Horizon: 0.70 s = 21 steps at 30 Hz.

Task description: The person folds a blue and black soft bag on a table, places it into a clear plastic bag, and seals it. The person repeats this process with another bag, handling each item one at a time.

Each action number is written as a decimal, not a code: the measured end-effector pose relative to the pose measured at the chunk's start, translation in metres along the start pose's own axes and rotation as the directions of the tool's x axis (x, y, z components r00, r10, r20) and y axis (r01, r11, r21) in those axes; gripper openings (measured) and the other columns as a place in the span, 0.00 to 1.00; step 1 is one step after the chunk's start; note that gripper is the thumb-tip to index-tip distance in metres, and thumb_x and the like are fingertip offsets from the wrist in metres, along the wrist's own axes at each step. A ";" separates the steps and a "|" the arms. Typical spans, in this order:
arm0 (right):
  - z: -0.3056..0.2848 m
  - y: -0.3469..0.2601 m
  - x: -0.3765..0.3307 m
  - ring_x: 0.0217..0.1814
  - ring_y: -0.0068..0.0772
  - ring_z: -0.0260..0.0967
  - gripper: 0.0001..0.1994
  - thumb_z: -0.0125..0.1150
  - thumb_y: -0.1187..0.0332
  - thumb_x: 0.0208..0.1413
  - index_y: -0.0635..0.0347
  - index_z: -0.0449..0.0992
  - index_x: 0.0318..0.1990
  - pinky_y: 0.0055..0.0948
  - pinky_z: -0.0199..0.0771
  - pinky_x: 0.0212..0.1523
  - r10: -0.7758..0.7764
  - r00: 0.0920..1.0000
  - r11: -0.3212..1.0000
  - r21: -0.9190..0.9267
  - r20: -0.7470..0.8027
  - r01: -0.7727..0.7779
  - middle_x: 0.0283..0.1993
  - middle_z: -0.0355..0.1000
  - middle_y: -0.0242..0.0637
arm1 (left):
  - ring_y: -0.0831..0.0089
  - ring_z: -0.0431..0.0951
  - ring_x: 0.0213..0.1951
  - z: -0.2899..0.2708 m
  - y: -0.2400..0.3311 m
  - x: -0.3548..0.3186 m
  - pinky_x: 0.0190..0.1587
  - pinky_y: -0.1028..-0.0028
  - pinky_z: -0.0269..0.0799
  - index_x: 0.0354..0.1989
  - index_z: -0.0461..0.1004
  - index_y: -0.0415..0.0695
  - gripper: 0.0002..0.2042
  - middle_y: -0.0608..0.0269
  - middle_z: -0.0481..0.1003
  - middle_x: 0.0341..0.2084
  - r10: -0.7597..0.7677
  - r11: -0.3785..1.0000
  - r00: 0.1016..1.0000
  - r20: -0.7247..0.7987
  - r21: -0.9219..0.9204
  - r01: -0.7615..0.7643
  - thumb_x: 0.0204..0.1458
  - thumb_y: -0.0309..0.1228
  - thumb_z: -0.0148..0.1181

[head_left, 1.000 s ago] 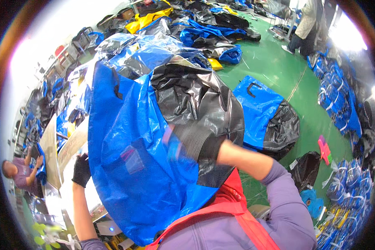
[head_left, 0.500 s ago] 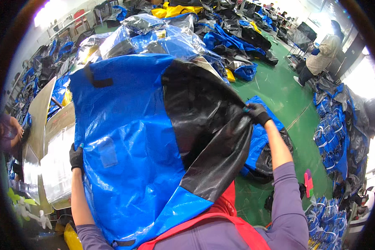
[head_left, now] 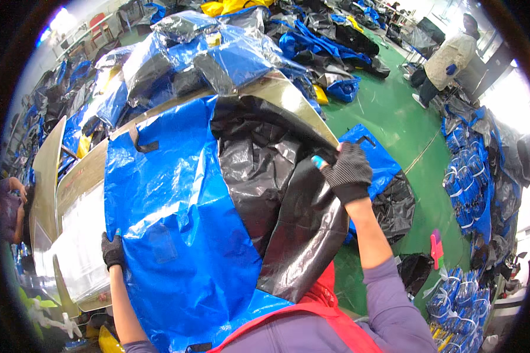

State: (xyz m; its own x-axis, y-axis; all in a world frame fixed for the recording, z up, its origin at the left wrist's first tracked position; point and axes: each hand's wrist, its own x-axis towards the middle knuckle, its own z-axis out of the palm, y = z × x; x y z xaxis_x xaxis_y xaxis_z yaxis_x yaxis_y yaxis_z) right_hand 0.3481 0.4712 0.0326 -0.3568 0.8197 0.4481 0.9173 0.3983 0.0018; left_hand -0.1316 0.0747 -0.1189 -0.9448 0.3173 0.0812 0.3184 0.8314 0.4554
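A large blue and black plastic bag (head_left: 165, 206) lies spread before me, its blue part at the left and its creased black part at the right. Short dark straps show near its upper left corner and at its lower edge. My left hand (head_left: 113, 250), in a dark glove with bare fingertips, pinches the bag's left edge, thumb on top. At the upper right, my right hand (head_left: 348, 173) has its gloved fingers closed over the black edge, with blue on the thumb tip. Its underside grip is hidden.
A pale tabletop (head_left: 79, 259) shows beneath the bag. Plastic-wrapped blue and black bags (head_left: 212, 59) are heaped beyond. Another bag (head_left: 388, 194) lies on the green floor (head_left: 421, 159) at right, near tied blue bundles (head_left: 462, 191). A person (head_left: 450, 62) stands far right; another's arm (head_left: 19, 200) shows left.
The bag has come down flatter onto the table, its far edge lower. My right hand has shifted slightly left and turned its back upward; my left hand has moved a little nearer.
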 end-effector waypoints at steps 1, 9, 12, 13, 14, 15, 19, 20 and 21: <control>0.006 0.001 -0.011 0.42 0.48 0.76 0.33 0.57 0.35 0.48 0.63 0.78 0.38 0.43 0.74 0.43 0.138 0.985 0.984 0.100 0.100 -0.148 0.31 0.75 0.50 | 0.47 0.72 0.52 0.004 0.013 -0.010 0.56 0.59 0.65 0.55 0.66 0.30 0.31 0.39 0.71 0.51 0.017 0.983 0.992 -0.127 0.181 0.006 0.51 0.44 0.61; 0.145 0.031 -0.012 0.55 0.54 0.70 0.39 0.49 0.31 0.49 0.64 0.79 0.44 0.44 0.70 0.53 0.031 0.730 0.972 0.150 0.683 -0.182 0.50 0.72 0.58 | 0.48 0.56 0.65 0.074 0.190 -0.092 0.67 0.50 0.45 0.63 0.61 0.45 0.25 0.51 0.60 0.64 0.835 0.479 0.425 0.349 -0.083 -0.874 0.58 0.43 0.45; 0.146 0.040 -0.010 0.29 0.45 0.76 0.28 0.57 0.46 0.54 0.71 0.78 0.35 0.42 0.72 0.35 -0.040 0.678 0.935 0.268 0.734 -0.234 0.27 0.76 0.53 | 0.49 0.49 0.69 0.087 0.209 -0.109 0.68 0.47 0.35 0.65 0.56 0.42 0.28 0.51 0.55 0.67 0.805 0.482 0.447 0.389 0.009 -0.876 0.60 0.44 0.40; 0.141 0.043 -0.009 0.19 0.38 0.72 0.27 0.58 0.48 0.55 0.71 0.77 0.26 0.37 0.71 0.27 -0.079 0.635 0.827 0.407 0.768 -0.389 0.19 0.73 0.47 | 0.50 0.47 0.70 0.089 0.211 -0.113 0.68 0.47 0.35 0.65 0.58 0.42 0.27 0.53 0.53 0.67 0.774 0.510 0.489 0.403 0.062 -0.858 0.60 0.45 0.39; 0.137 0.047 -0.007 0.20 0.38 0.72 0.29 0.58 0.44 0.54 0.70 0.77 0.25 0.36 0.72 0.27 -0.079 0.591 0.775 0.422 0.803 -0.471 0.19 0.73 0.46 | 0.50 0.47 0.69 0.090 0.211 -0.115 0.68 0.46 0.35 0.64 0.59 0.42 0.27 0.54 0.55 0.67 0.793 0.501 0.476 0.381 0.037 -0.864 0.60 0.45 0.40; 0.135 0.049 -0.004 0.20 0.37 0.73 0.31 0.58 0.41 0.53 0.69 0.77 0.24 0.35 0.72 0.27 -0.078 0.520 0.726 0.406 0.850 -0.555 0.20 0.74 0.46 | 0.49 0.47 0.69 0.090 0.210 -0.117 0.68 0.45 0.34 0.63 0.60 0.43 0.27 0.55 0.56 0.66 0.797 0.500 0.486 0.358 0.061 -0.864 0.59 0.45 0.42; 0.164 0.044 0.011 0.24 0.37 0.74 0.37 0.49 0.30 0.49 0.64 0.78 0.32 0.38 0.73 0.27 -0.007 0.703 0.873 0.347 0.711 -0.342 0.26 0.75 0.45 | 0.49 0.46 0.69 0.089 0.208 -0.121 0.68 0.45 0.36 0.63 0.61 0.46 0.27 0.54 0.53 0.67 0.791 0.462 0.474 0.386 0.131 -0.877 0.59 0.47 0.41; 0.175 0.038 0.012 0.24 0.36 0.74 0.33 0.50 0.34 0.51 0.62 0.77 0.33 0.37 0.72 0.24 -0.003 0.709 0.879 0.340 0.705 -0.334 0.27 0.75 0.44 | 0.49 0.46 0.69 0.089 0.210 -0.122 0.68 0.44 0.36 0.63 0.61 0.47 0.28 0.55 0.53 0.68 0.780 0.469 0.486 0.394 0.146 -0.871 0.58 0.49 0.42; 0.184 0.031 0.017 0.24 0.35 0.74 0.30 0.50 0.38 0.54 0.60 0.77 0.35 0.36 0.71 0.22 0.042 0.664 0.866 0.304 0.746 -0.397 0.28 0.75 0.43 | 0.49 0.46 0.69 0.089 0.210 -0.122 0.68 0.44 0.36 0.63 0.61 0.48 0.28 0.55 0.53 0.68 0.756 0.499 0.508 0.412 0.139 -0.855 0.58 0.49 0.43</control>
State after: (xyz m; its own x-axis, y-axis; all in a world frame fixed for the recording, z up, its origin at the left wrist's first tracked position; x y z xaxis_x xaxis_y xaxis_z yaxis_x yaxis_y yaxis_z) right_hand 0.3378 0.5729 -0.1243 -0.3308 0.8683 -0.3696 0.8820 0.1452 -0.4484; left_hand 0.0578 0.2509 -0.1117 -0.2074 0.9780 0.0205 0.9778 0.2066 0.0349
